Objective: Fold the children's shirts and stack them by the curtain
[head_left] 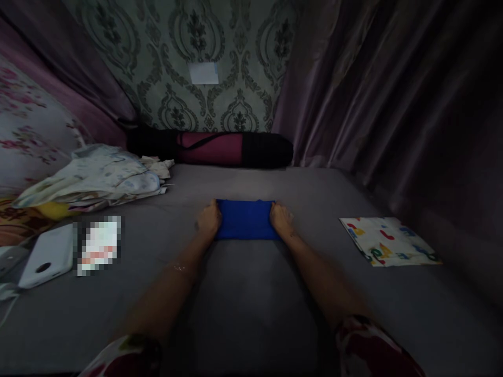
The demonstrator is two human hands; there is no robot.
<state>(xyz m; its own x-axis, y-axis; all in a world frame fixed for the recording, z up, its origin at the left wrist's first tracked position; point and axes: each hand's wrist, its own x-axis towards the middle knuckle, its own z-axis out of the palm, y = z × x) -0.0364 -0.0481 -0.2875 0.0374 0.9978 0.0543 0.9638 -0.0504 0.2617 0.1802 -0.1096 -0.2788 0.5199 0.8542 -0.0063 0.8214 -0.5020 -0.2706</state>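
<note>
A blue cloth, folded into a flat rectangle, is stretched between my two hands in the middle of the head view. My left hand is closed on its left edge, and my right hand grips the right edge. Both arms reach forward over the grey sheet. Whether the cloth rests on the sheet or is lifted slightly, I cannot tell. To the right lies a folded white cloth with colourful printed shapes, apart from my right hand.
Several crumpled pale cloths are heaped at the back left. A white power bank and a blurred-out item lie at the left. A black and maroon long bag lines the wall; purple curtains hang at the right.
</note>
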